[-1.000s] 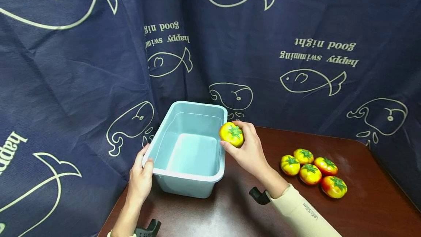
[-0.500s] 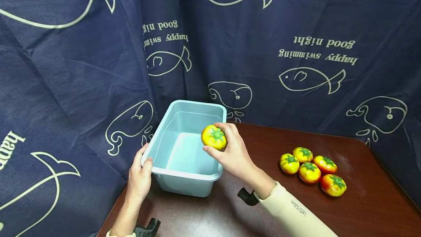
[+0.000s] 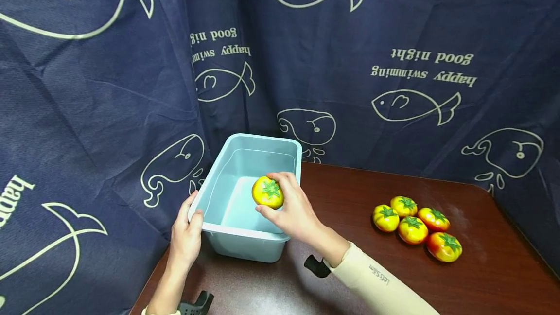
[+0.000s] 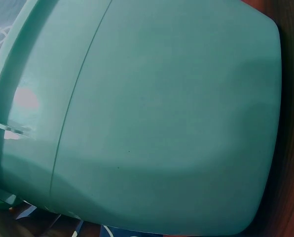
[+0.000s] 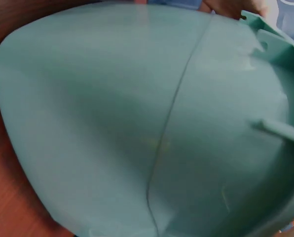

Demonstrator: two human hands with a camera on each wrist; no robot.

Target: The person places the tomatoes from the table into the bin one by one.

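Observation:
A pale blue plastic tub [image 3: 245, 232] stands on the table, and my left hand [image 3: 185, 237] grips its left rim, thumb on top. My right hand [image 3: 297, 210] holds a yellow tomato [image 3: 265, 192] with a green star-shaped top between thumb and fingers. It is over the tub's inside, past the right rim. No other thing shows inside the tub. Both wrist views are filled mostly by the tub's outer wall [image 4: 162, 108]; the tomato is hidden in the right wrist view, where some fingers [image 5: 233, 7] show at the top edge.
Several more yellow and red tomatoes [image 3: 412, 230] sit clustered on the brown table [image 3: 350, 266] to the right. A dark blue curtain [image 3: 315, 38] with white fish and whale drawings hangs behind and to the left, close to the tub.
My right hand has carried the tomato leftward, from beside the tub's right rim to over its inside. The left hand and the clustered tomatoes stay in place.

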